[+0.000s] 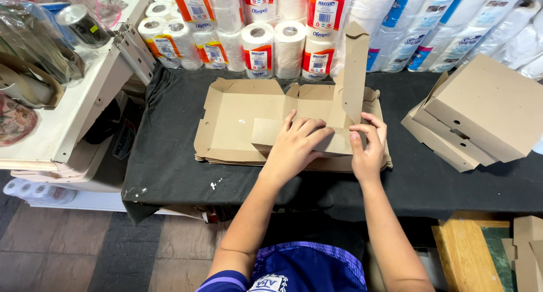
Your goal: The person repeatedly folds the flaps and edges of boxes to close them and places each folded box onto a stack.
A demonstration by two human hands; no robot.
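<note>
- The left hand (298, 140) lies palm-down, fingers spread, a little below the centre of the frame, pressing a folded front flap (271, 132) of a flat brown cardboard box blank (237, 114); it grips nothing, only presses.
- The right hand (369, 146) sits just right of it, fingers curled over the right end of the same flap, thumb on the near side, pinching the cardboard edge.
- A side panel (355, 71) of the blank stands upright above the right hand, rising toward the upper centre of the frame.
- The blank rests on top of a stack of more flat blanks (226, 158) in the middle of a table covered in black cloth (169, 156).
- At the right edge of the frame, three folded, closed cardboard boxes (481, 108) lie piled on the cloth, well apart from the hands.
- Along the top of the frame, wrapped paper rolls (271, 37) are lined up behind the blank.
- At the upper left, a white shelf (73, 111) carries clear plastic bags.
</note>
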